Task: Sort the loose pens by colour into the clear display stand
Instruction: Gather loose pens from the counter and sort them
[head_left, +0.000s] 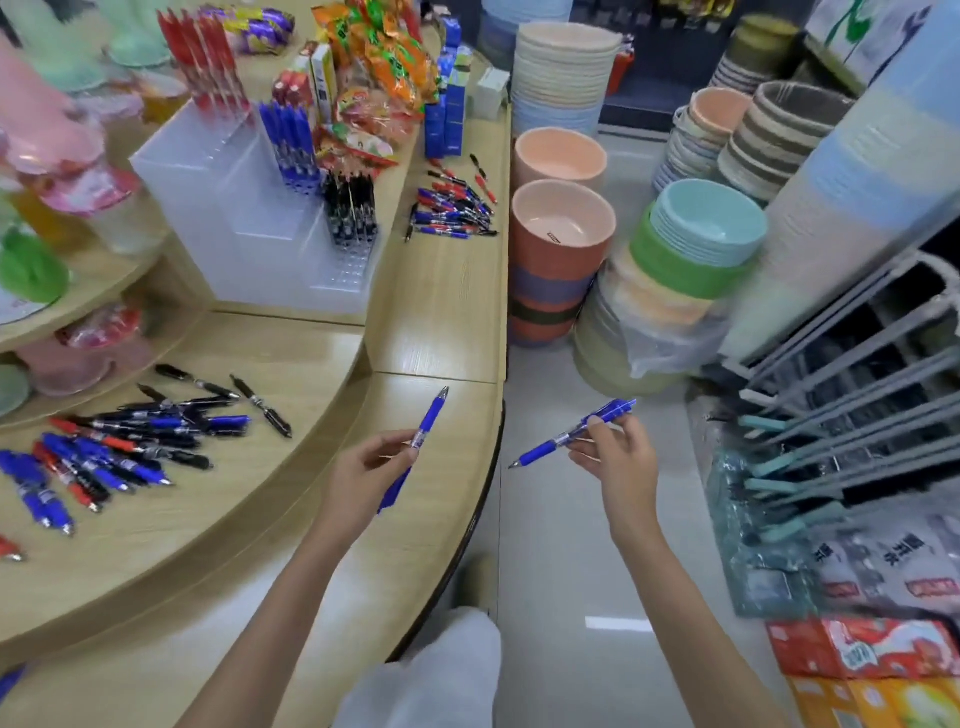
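My left hand (366, 470) holds a blue pen (427, 423) upright over the curved wooden counter (291, 499), tip pointing up and away. My right hand (621, 460) grips a second blue pen (574, 434) over the floor, tip pointing down-left. The clear stepped display stand (228, 208) sits at the back left, with red pens (205, 57) on the top tier, blue pens (288, 143) below them and black pens (350, 210) lower down. A loose pile of mixed pens (119, 441) lies at my left; another loose pile (454, 208) lies beyond the stand.
Snack packets (384, 57) and blue boxes (444, 114) crowd the counter's back. Stacked plastic basins (563, 260) and bowls (696, 249) stand on the floor to the right. A grey rack (852, 374) and packaged goods (862, 649) fill the right side.
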